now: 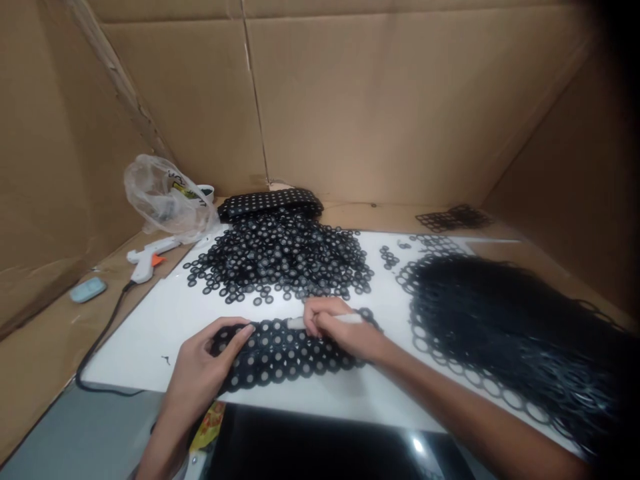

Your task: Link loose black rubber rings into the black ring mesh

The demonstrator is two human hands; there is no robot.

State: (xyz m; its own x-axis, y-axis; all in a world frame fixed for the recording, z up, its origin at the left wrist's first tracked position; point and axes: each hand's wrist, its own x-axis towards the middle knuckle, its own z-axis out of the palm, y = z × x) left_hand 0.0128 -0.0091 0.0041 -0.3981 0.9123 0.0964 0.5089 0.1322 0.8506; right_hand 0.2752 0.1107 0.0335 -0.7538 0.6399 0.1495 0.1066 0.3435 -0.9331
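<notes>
A black strip of joined discs with pale centres (278, 357) lies across the front of the white board. My left hand (205, 357) grips its left end, thumb on top and fingers at the far edge. Closed round a white pen-like stick (299, 323), my right hand (337, 323) rests over the strip's right part. The stick's left tip meets the strip's far edge; whether it is a pen or another tool cannot be made out. Just beyond the strip is a heap of loose black rings with pale centres (285, 257).
Behind the heap sits a folded dotted black piece (273, 202). A clear plastic bag (165, 193), a white glue gun (145, 263) with its cord and a light-blue case (89, 290) stand left. Black ring sheets (480, 313) pile up right. Cardboard walls (350, 100) enclose the board.
</notes>
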